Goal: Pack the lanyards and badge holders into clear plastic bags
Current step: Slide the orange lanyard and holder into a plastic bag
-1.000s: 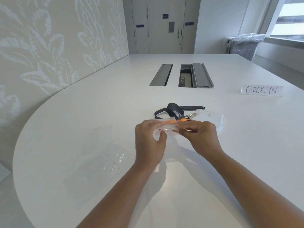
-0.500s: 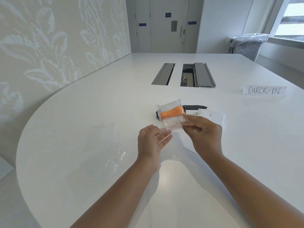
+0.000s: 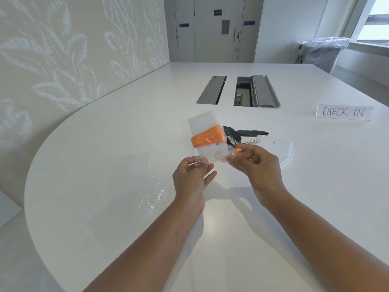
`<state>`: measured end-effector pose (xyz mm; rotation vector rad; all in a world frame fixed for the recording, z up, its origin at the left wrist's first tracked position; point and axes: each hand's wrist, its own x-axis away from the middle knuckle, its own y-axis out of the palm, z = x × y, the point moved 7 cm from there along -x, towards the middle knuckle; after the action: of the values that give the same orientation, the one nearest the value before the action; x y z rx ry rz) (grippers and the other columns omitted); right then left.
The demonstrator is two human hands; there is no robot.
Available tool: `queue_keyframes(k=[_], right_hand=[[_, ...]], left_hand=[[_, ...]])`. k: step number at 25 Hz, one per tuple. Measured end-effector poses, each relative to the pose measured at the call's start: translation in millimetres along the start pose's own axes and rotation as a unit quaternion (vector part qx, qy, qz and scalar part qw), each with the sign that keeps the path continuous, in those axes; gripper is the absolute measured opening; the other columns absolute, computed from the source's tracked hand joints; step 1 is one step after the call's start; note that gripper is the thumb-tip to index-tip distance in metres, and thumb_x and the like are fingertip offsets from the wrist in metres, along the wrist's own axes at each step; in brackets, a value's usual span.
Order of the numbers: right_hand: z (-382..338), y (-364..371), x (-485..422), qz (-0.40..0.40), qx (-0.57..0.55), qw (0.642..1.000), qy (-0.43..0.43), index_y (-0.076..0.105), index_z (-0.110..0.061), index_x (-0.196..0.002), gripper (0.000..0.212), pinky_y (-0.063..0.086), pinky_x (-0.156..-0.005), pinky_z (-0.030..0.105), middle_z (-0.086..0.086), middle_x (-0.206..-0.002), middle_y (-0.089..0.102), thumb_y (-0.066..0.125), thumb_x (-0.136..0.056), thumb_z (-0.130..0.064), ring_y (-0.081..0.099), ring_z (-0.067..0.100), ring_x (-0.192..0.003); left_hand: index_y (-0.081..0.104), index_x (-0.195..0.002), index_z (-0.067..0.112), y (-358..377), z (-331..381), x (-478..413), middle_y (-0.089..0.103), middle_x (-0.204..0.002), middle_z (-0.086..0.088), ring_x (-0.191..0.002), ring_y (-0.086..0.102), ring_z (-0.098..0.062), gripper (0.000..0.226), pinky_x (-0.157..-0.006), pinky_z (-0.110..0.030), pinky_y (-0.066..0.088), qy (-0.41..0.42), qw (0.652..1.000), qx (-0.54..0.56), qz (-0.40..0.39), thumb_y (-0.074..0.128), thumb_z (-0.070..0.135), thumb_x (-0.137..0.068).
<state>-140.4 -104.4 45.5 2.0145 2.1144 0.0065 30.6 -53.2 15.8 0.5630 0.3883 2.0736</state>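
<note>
- Scanning from the left, I see the empty bags [image 3: 134, 182] lying crumpled on the tabletop [image 3: 105, 133], near the left hand but not touching it.
- My left hand [image 3: 191, 180] pinches the near left corner of the filled bag [image 3: 207, 157] between thumb and fingers.
- That bag is held up off the tabletop between the two hands, with the orange lanyard [image 3: 208, 137] folded as a band across its middle. I think a clear holder sits in with it, but I cannot tell for sure.
- My right hand [image 3: 256, 165] pinches the near right corner, so the hands are apart and each is clamped on the same bag. A scrap of orange shows at the right fingertips.
- I judge the step to be closing the bag's mouth, which lies at the near edge. To do it well, I should pull the edge taut between the hands and push any stray strap fully inside. Then I should press along the edge from one corner to the other so nothing gets trapped in it.
- Just beyond the right hand, the black lanyard [image 3: 246, 133] and a stack of badge holders [image 3: 280, 148] lie on the tabletop, not yet packed.
- Far right stands the CHECK-IN card [image 3: 344, 112], well apart from the work.
</note>
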Motion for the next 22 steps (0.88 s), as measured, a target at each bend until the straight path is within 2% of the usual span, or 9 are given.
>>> queue_keyframes(k=[3,7,10,13,15,19,22], right_hand=[[1,1,1,0.007,-0.018,1.000,0.020,0.072,-0.003,-0.094,0.007,0.058,-0.090,0.039,0.017,-0.088,0.077,0.070,-0.089,-0.005,0.075,0.028,-0.089],[1,7,0,-0.035,-0.056,0.996,0.063,0.069,0.003,-0.108,0.028,0.059,-0.086,0.035,0.018,-0.101,0.076,0.069,-0.091,-0.019,0.074,0.027,-0.097],[2,8,2,-0.040,-0.059,0.995,0.072,0.068,0.005,-0.108,0.028,0.060,-0.083,0.035,0.020,-0.099,0.075,0.071,-0.088,-0.015,0.074,0.025,-0.093],[1,3,2,-0.020,-0.002,0.998,0.062,0.070,0.001,-0.095,0.017,0.062,-0.073,0.031,0.007,-0.076,0.075,0.069,-0.090,-0.015,0.072,0.016,-0.074],[-3,0,1,-0.014,0.071,0.996,0.044,0.070,-0.006,-0.088,0.015,0.061,-0.067,0.028,-0.002,-0.067,0.072,0.068,-0.092,-0.021,0.071,0.010,-0.069],[-2,-3,-2,-0.018,0.161,0.985,0.056,0.068,-0.009,-0.084,0.017,0.058,-0.068,0.027,0.001,-0.073,0.070,0.069,-0.092,-0.024,0.068,0.013,-0.073],[0,-2,-2,-0.028,0.169,0.982,0.075,0.069,-0.009,-0.083,0.013,0.052,-0.069,0.026,0.001,-0.073,0.070,0.069,-0.092,-0.019,0.066,0.012,-0.074]], left_hand=[[0.063,-0.091,0.009,-4,4,-4,0.067,-0.087,-0.009,-0.068,0.071,-0.014,0.008,-0.072,-0.036,0.063,0.017,1.000,-0.009,0.023,0.066,0.003,-0.090],[0.063,-0.085,0.013,-2,5,-5,0.064,-0.086,-0.007,-0.072,0.066,-0.017,0.017,-0.078,-0.041,0.062,0.018,0.999,-0.026,0.005,0.061,-0.003,-0.091],[0.064,-0.086,0.012,5,2,-1,0.063,-0.086,-0.006,-0.074,0.059,-0.018,0.011,-0.074,-0.041,0.062,0.012,0.999,-0.038,-0.021,0.063,0.003,-0.092],[0.065,-0.086,0.010,8,0,-1,0.061,-0.085,-0.006,-0.081,0.054,-0.017,0.006,-0.067,-0.035,0.062,0.020,0.996,-0.080,-0.039,0.066,0.011,-0.092],[0.066,-0.087,0.010,9,0,-2,0.062,-0.086,-0.005,-0.085,0.056,-0.017,0.006,-0.068,-0.035,0.063,0.029,0.991,-0.119,-0.050,0.065,0.011,-0.093],[0.064,-0.086,0.005,10,2,-3,0.067,-0.090,-0.006,-0.087,0.062,-0.014,0.014,-0.075,-0.037,0.062,0.034,0.989,-0.136,-0.047,0.066,0.017,-0.093],[0.059,-0.087,0.006,9,4,-5,0.070,-0.088,-0.007,-0.086,0.066,-0.018,0.010,-0.074,-0.039,0.062,0.015,0.992,-0.112,-0.063,0.064,0.012,-0.094]])
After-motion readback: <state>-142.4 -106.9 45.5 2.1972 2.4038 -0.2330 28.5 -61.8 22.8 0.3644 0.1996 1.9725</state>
